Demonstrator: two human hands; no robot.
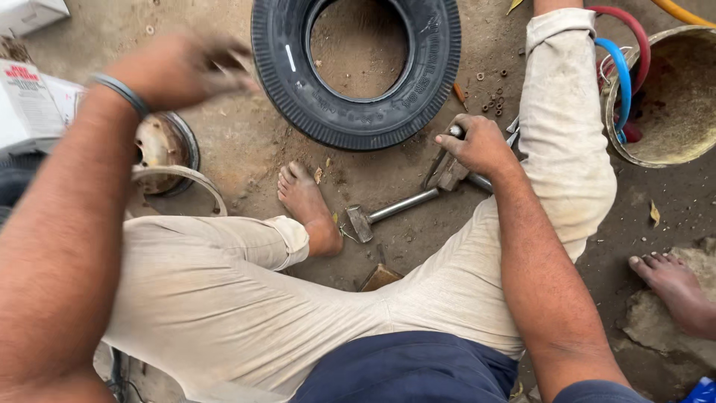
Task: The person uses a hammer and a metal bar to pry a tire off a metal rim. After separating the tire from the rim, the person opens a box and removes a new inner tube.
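I sit on a dirt floor with a black tyre [356, 112] lying flat in front of me. My right hand [477, 145] is down on the ground, closed on a metal tool [451, 170] beside my knee. A steel hammer [391, 209] lies just left of it, its head near my bare foot [306, 198]. My left hand [179, 69] is raised and blurred to the left of the tyre, a dark band on the wrist; what it holds cannot be made out.
A rusty wheel rim [165, 145] and a metal ring [183, 179] lie at left by white cartons [26, 97]. A dirty metal basin [675, 93] with red and blue hoses [625, 75] stands at right. Loose nuts [494, 101] dot the dirt. Another person's bare foot [671, 280] rests at the right edge.
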